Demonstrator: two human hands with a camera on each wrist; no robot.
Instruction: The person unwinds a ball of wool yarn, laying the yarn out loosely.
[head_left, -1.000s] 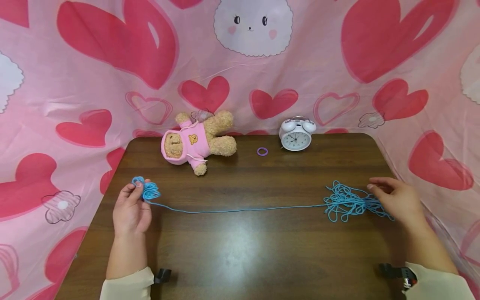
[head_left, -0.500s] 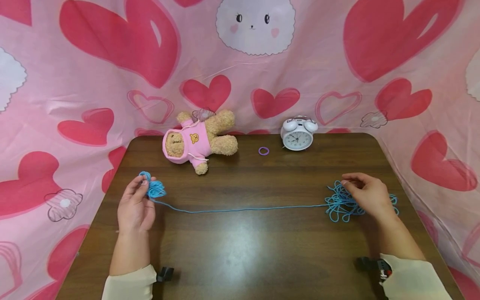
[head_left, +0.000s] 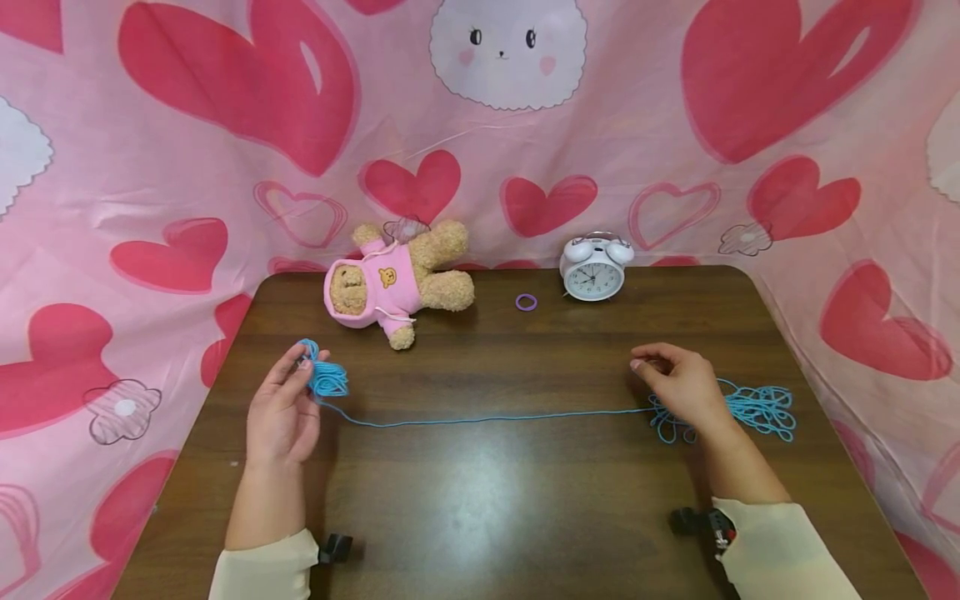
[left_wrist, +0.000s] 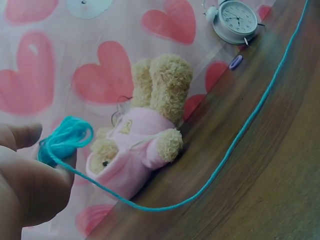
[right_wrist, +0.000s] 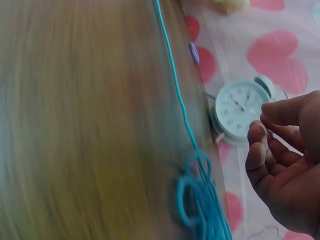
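Note:
Thumb and fingers of the left hand (head_left: 279,421) pinch a small wound bundle of blue yarn (head_left: 328,380) at the left of the table. Its loops stick out past the fingertips in the left wrist view, where the bundle (left_wrist: 66,137) shows close up. From it a single strand (head_left: 480,419) runs right across the table to a loose heap of the same yarn (head_left: 763,408). Over the left part of that heap hovers the right hand (head_left: 686,390), partly hiding it. Its fingers are loosely bent, with nothing seen between them in the right wrist view.
A teddy bear in a pink hoodie (head_left: 393,283) lies at the back left of the wooden table (head_left: 465,500). A purple ring (head_left: 527,302) and a white alarm clock (head_left: 594,268) are at the back, before a pink heart-patterned cloth (head_left: 480,192).
The right hand has moved left from the heap's right end to over its left part. The left hand has shifted slightly right with the bundle. The strand and heap lie as before.

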